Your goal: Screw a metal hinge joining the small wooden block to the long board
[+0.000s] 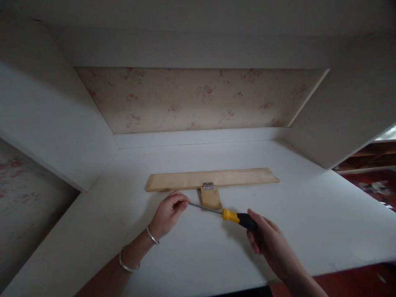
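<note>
My right hand (267, 239) grips the black end of a yellow and black screwdriver (230, 215). The shaft points left, toward my left hand (168, 212), whose thumb and fingers pinch together at its tip. Whether a screw sits in that pinch is too small to see. Just beyond lies a long, flat wooden strip (176, 179). A small metal hinge (208, 186) joins it to a short wooden block (211, 198), which the screwdriver shaft partly crosses in front of.
The wood rests on a white tabletop (148, 260) boxed in by a left panel (55, 123), a right panel (328, 107) and a low back ledge (198, 137). Behind is floral wallpaper (185, 95). Reddish flooring (355, 284) shows past the front right edge.
</note>
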`<act>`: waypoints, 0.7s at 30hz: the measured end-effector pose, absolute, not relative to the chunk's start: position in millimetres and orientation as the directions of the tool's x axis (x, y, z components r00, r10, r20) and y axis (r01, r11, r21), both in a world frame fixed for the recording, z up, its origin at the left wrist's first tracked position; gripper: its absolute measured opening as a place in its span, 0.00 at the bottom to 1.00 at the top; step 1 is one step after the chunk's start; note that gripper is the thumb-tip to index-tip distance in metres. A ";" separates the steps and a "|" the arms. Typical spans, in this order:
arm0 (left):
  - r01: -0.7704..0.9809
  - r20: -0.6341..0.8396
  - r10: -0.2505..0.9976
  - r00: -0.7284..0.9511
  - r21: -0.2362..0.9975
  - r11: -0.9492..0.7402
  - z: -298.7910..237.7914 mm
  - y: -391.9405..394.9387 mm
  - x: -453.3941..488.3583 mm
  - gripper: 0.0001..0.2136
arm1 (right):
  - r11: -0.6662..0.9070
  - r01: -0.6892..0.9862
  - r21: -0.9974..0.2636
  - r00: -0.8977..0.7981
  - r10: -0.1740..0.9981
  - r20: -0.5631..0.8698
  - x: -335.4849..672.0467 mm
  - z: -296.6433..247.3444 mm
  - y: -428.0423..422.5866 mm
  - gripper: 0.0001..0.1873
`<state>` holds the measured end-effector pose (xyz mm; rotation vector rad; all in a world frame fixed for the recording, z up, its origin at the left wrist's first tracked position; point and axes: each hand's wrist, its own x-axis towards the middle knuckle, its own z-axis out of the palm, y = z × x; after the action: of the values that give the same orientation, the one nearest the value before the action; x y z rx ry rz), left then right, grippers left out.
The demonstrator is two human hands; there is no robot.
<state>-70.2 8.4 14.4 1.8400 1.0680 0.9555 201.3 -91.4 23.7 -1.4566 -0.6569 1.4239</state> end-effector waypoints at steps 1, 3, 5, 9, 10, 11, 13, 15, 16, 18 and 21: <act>0.316 0.211 0.906 0.367 0.888 -0.335 14.2 8.8 -71.3 0.09 | -0.390 -0.223 -0.893 0.162 0.889 -0.429 200.4 22.9 -92.1 0.22; 0.298 0.190 0.908 0.374 0.902 -0.312 13.0 10.3 -72.3 0.09 | -0.338 -0.196 -0.921 0.163 0.915 -0.370 199.4 21.9 -94.0 0.21; 0.250 0.165 0.918 0.361 0.931 -0.265 12.5 12.7 -71.3 0.11 | -0.263 -0.182 -0.948 0.188 0.937 -0.296 199.4 22.4 -94.8 0.20; 0.084 0.126 0.942 0.311 0.984 -0.160 19.4 19.9 -66.1 0.22 | -0.173 -0.201 -0.964 0.242 0.945 -0.220 201.8 27.6 -90.9 0.18; 0.039 0.117 0.947 0.298 0.990 -0.135 21.9 21.8 -64.9 0.22 | -0.170 -0.220 -0.961 0.250 0.942 -0.224 202.9 29.1 -89.4 0.18; -0.007 0.108 0.952 0.285 0.994 -0.110 23.8 23.6 -64.0 0.22 | -0.172 -0.239 -0.956 0.258 0.938 -0.234 204.3 30.3 -88.0 0.18; -0.084 0.083 0.961 0.264 0.994 -0.063 24.5 26.0 -62.8 0.21 | -0.183 -0.271 -0.945 0.277 0.926 -0.258 208.3 31.6 -86.4 0.17; -0.091 0.037 0.971 0.235 0.996 -0.015 20.5 26.1 -61.5 0.20 | -0.181 -0.270 -0.946 0.310 0.914 -0.263 214.6 31.8 -86.0 0.17; -0.057 0.001 0.976 0.217 0.998 0.012 17.3 25.2 -60.3 0.19 | -0.171 -0.253 -0.952 0.329 0.910 -0.251 218.6 31.8 -86.0 0.17; 0.052 -0.094 0.976 0.196 0.995 0.086 10.8 21.6 -56.0 0.18 | -0.140 -0.179 -0.974 0.378 0.904 -0.200 228.4 33.1 -85.9 0.17; 0.115 -0.241 0.939 0.246 0.969 0.219 5.9 14.9 -43.4 0.15 | -0.093 0.005 -0.996 0.449 0.890 -0.081 244.1 41.0 -83.6 0.18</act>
<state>-43.4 14.9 5.9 1.2086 1.1775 0.8063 244.1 -83.6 41.0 -1.4776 -0.8325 0.9064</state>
